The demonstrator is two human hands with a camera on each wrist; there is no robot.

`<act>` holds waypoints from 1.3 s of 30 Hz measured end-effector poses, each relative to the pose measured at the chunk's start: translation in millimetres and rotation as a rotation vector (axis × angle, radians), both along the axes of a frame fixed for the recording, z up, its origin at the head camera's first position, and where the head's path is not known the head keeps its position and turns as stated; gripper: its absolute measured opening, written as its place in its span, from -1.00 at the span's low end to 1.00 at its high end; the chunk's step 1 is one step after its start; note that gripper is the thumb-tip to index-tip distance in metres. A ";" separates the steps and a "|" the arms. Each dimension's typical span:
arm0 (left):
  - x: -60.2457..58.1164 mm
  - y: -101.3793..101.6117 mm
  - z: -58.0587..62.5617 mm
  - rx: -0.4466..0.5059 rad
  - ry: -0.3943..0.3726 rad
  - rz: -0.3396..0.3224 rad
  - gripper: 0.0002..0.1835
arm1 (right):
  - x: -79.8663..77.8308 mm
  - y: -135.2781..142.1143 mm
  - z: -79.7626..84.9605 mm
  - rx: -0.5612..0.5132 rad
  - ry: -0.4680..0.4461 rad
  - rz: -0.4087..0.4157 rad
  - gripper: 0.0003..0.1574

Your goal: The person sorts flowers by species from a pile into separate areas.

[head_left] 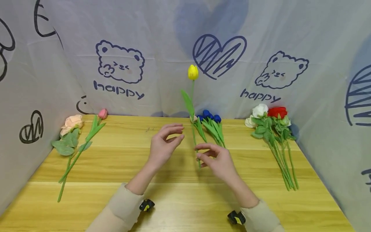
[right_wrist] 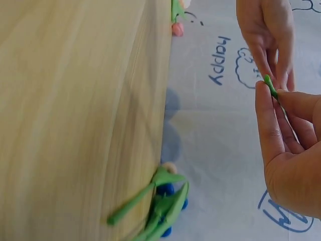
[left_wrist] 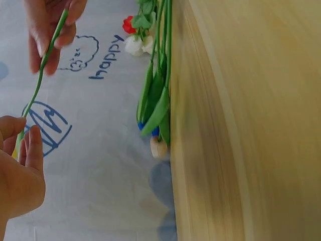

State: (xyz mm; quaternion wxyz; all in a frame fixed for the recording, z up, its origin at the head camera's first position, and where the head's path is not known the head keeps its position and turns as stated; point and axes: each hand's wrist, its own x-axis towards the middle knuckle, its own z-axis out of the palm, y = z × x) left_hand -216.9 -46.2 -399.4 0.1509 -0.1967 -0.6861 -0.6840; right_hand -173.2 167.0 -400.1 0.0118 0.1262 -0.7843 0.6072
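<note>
My right hand pinches the lower stem of a yellow tulip between thumb and fingers. The flower stands upright above the table, its bloom at the top and one long green leaf partway down. To the left of the stem, my left hand is raised with its fingers bent loosely and spread from the thumb, a gap showing between it and the stem. In the right wrist view the cut end of the stem pokes out past my right fingers. Behind the tulip lie several blue tulips and a cream one.
At the left lie a peach rose and a pink tulip, stems crossed. On the right is a bunch with white roses and a red rose. A printed cloth walls in the wooden table.
</note>
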 end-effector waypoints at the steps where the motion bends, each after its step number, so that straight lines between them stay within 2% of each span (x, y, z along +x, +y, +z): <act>1: -0.3 -3.9 -0.2 -0.010 0.003 0.008 -0.73 | -0.3 3.1 0.4 0.014 0.001 -0.008 -0.72; 5: -2.6 -24.2 -2.1 -0.074 0.028 0.041 -0.73 | -1.8 18.9 0.2 0.075 0.013 -0.034 -0.71; 10: -3.0 -61.5 -4.9 -0.183 0.057 0.105 -0.76 | -6.0 41.6 -5.6 0.156 0.002 -0.045 -0.72; 14: -3.6 -98.3 -6.8 -0.344 0.057 0.158 -0.78 | -10.0 58.9 -13.0 0.210 -0.025 -0.033 -0.71; 18: -2.9 -138.3 -6.6 -0.520 0.026 0.185 -0.78 | -14.2 73.9 -21.8 0.269 -0.056 -0.023 -0.69; 24: -1.3 -194.5 -5.2 -0.688 -0.019 0.234 -0.77 | -19.8 87.4 -31.3 0.358 -0.063 -0.025 -0.69; 32: 0.9 -261.9 -19.2 -0.830 -0.080 0.256 -0.74 | -25.3 90.4 -37.1 0.422 -0.114 -0.023 -0.71; 39: 0.7 -303.1 -27.0 -0.941 -0.094 0.263 -0.73 | -28.4 92.0 -39.4 0.466 -0.116 -0.027 -0.73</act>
